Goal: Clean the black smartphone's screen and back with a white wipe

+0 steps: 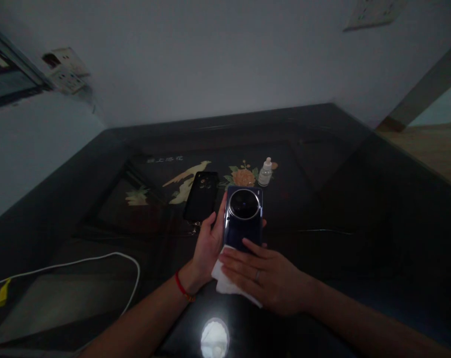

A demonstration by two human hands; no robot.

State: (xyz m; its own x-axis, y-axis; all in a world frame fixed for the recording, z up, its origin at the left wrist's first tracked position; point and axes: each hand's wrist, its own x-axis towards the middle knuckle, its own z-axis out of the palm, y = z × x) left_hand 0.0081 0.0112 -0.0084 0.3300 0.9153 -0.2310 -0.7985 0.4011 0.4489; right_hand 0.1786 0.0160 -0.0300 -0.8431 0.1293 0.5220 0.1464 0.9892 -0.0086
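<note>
A dark blue smartphone [243,228], its back with a big round camera ring facing me, is held up by my left hand [209,243]. The fingers of that hand wrap behind the phone and show at its right edge. My right hand [263,273] presses a folded white wipe [225,283] against the phone's lower part, fingers lying together over it. One fingertip rests on the phone itself. Left of the phone, a black phone case [201,196] with a strap at its lower end lies on the dark table.
A small dropper bottle [265,172] with a white cap stands beyond the phone. The glossy table [322,199] has a bird and flower picture. A white cable [113,254] with a yellow tag curves at left. Sockets [67,69] are on the wall.
</note>
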